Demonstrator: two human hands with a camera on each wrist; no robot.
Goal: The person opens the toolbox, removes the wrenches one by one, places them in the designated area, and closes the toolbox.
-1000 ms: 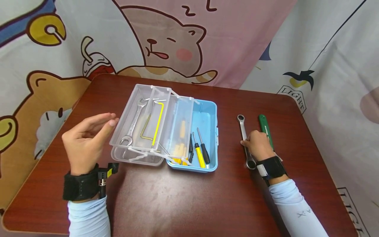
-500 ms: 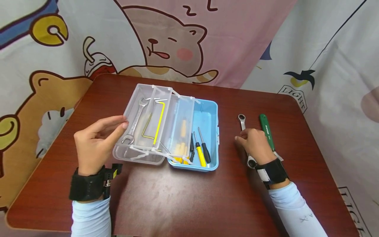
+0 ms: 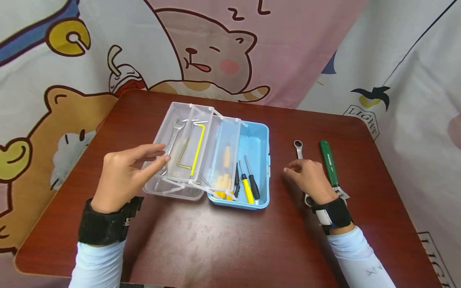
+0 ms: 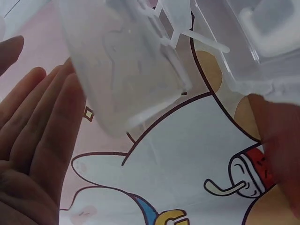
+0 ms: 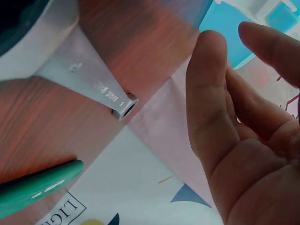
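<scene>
My left hand (image 3: 126, 174) hovers at the left side of the toolbox's clear upper tray (image 3: 163, 120), fingers extended, thumb apart, holding nothing. In the left wrist view its fingers (image 4: 49, 131) lie beside the tray wall. That tray contains an open-ended wrench (image 3: 175, 134), partly behind my fingertips, a yellow hex key (image 3: 197, 150) and a brass-coloured hex key (image 3: 182, 154). My right hand (image 3: 315, 180) is over a double-ended ring wrench (image 3: 298, 148), hiding its middle. Bent and relaxed, its fingers grip nothing; the right wrist view shows the wrench (image 5: 89, 77) apart from them.
Right of the right hand lies a green-handled tool (image 3: 328, 162). The blue toolbox base (image 3: 256, 134) holds a yellow screwdriver (image 3: 247, 190), a black screwdriver (image 3: 253, 186) and several pale-handled tools. A printed curtain (image 3: 281, 48) hangs behind the brown table (image 3: 216, 240).
My left hand has moved right, its fingertips now overlapping the tray's left side. My right hand has shifted slightly left over the ring wrench, its fingers off the shaft.
</scene>
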